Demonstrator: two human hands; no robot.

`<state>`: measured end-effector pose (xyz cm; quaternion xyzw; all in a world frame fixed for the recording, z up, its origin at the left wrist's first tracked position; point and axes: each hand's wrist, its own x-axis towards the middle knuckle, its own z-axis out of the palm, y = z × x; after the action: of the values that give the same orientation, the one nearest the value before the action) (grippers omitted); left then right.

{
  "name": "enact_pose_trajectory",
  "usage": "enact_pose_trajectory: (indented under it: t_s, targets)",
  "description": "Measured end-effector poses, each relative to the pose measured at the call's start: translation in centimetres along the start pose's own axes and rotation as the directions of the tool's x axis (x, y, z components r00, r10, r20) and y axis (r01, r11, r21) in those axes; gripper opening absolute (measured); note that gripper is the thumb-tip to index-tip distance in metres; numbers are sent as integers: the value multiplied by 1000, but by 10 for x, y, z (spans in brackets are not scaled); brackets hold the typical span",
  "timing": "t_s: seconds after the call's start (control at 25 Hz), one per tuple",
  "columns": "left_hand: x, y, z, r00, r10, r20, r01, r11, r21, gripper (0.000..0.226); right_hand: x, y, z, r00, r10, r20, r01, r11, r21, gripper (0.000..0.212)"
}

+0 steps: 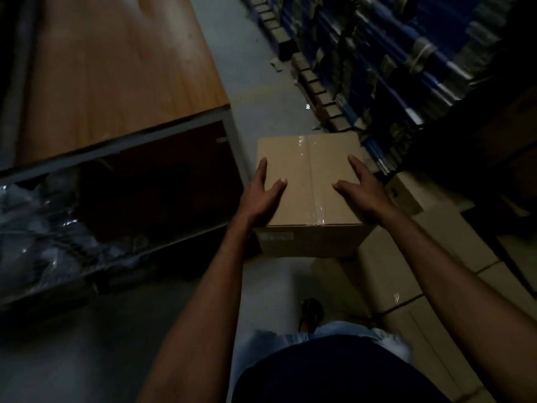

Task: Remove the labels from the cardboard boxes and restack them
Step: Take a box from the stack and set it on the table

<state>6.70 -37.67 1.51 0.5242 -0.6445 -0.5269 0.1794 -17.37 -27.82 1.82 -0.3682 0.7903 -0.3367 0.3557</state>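
A brown cardboard box (308, 175), sealed along its top with clear tape, is at the centre of the head view. A pale label (276, 237) shows on its near side face. My left hand (261, 196) lies flat on the box's left top edge, fingers straight and spread. On the right top edge rests my right hand (363, 193), also flat with straight fingers. The box appears to sit on other cardboard boxes (406, 274) stacked at the lower right; its underside is hidden.
A wooden-topped table (116, 68) with a grey frame stands at the left, with plastic-wrapped goods (37, 228) on its lower shelf. Blue racks (406, 68) packed with stock line the right. A grey floor aisle (255, 68) runs between them. My foot (312, 312) is below the box.
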Motion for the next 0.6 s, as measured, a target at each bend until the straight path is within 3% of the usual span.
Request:
enact_pose_trajectory:
  t_s: [0.4, 0.6]
  targets:
    - [208, 119, -35, 975, 183, 129, -198, 974, 115, 88, 164, -84, -54, 993, 36, -111, -13, 981, 195, 87]
    - [297, 180, -61, 965, 205, 164, -228, 963, 140, 88, 229, -139, -81, 986, 2, -166, 16, 994, 107, 83]
